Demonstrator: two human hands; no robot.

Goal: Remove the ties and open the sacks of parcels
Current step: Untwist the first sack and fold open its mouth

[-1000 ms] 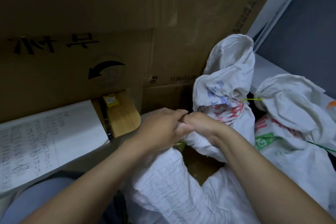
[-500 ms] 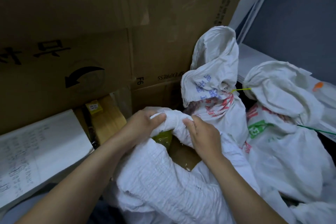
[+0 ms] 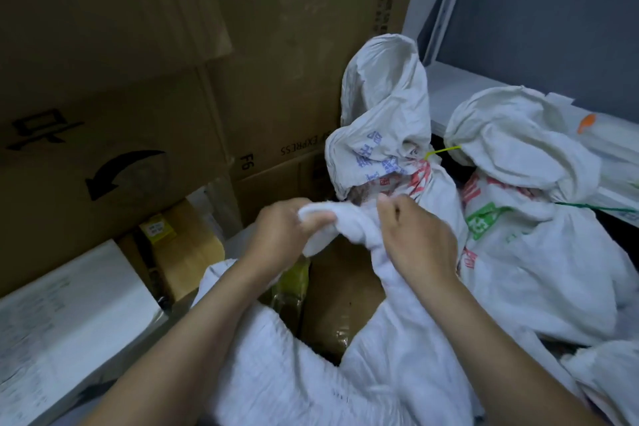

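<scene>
Cardboard boxes (image 3: 145, 86) wall off upper left of frame. Front sack (image 3: 345, 373) at bottom centre, mouth open. Left hand (image 3: 283, 235) and right hand (image 3: 420, 245) both pinch bunched rim, probably spreading it wider. Brown parcel (image 3: 340, 287) half hidden inside. Two sacks behind at right tied: yellow tie (image 3: 442, 151), green tie (image 3: 594, 207) (knots hard to make out).

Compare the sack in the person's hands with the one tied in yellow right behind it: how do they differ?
The front sack is open, its mouth gaping over brown parcels; the yellow-tied sack is cinched shut at the neck by a yellow tie. The left hand and right hand grip the front sack's rim; nothing holds the yellow-tied sack. The front sack looks plain; the other carries blue and red print. Both are white woven sacks.
</scene>
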